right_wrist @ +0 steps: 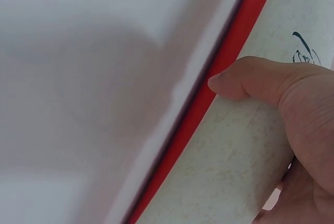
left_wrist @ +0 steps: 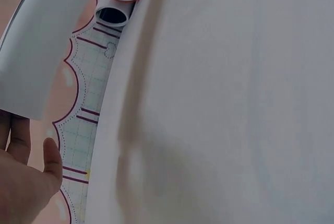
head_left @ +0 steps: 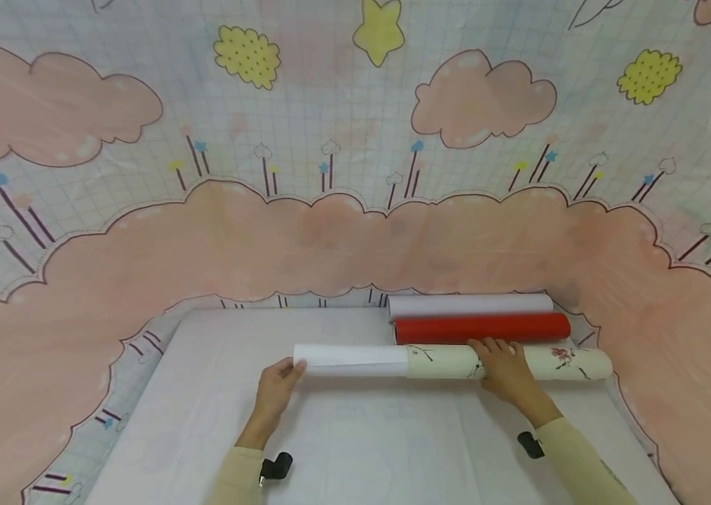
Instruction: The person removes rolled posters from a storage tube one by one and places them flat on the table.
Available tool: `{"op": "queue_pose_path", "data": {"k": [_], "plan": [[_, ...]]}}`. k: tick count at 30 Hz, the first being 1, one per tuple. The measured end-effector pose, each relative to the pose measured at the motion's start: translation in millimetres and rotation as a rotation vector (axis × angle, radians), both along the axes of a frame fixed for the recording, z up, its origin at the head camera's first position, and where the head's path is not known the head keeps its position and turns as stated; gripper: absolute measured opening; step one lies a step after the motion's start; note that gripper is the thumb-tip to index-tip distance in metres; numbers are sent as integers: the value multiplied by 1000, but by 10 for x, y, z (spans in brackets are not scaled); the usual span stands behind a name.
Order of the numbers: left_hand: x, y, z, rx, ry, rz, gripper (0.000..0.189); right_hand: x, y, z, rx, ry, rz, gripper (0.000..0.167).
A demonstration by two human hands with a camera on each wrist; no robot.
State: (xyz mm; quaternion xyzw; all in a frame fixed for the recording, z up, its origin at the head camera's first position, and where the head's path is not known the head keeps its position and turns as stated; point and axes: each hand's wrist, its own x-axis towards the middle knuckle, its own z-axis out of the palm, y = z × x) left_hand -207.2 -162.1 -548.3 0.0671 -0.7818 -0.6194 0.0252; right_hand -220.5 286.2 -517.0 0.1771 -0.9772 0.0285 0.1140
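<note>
My right hand (head_left: 503, 368) grips a cream paper roll (head_left: 560, 363) printed with dark branches and reddish flowers. In the right wrist view its thumb (right_wrist: 245, 80) lies along the cream surface, with the other fingers round the far side. A white rolled sheet (head_left: 352, 360) extends leftward in line with the cream roll. At its left end is my left hand (head_left: 276, 389). In the left wrist view, the fingers (left_wrist: 20, 140) reach behind the white sheet's end, their tips hidden, and the thumb (left_wrist: 51, 161) stands apart from the edge.
Behind the cream roll, a red roll (head_left: 482, 328) and a white roll (head_left: 469, 304) lie side by side near the table's back edge. Their hollow ends show in the left wrist view. A white cover spreads over the table (head_left: 355, 449). A cloud-patterned cloth (head_left: 343, 242) hangs behind.
</note>
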Motion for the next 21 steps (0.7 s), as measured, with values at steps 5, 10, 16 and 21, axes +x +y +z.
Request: {"op": "queue_pose_path", "data": {"k": [5, 10, 16, 21], "plan": [[15, -170, 4, 56, -35, 3, 53, -10, 4, 22, -7, -11, -14, 78], [56, -322, 15, 52, -48, 27, 52, -27, -19, 53, -6, -3, 5, 78], [114, -450, 46, 43, -55, 45, 55, -43, -9, 42, -5, -18, -8, 78], [124, -551, 30, 30, -74, 70, 52, -69, -2, 25, 1, -36, -1, 78]]}}
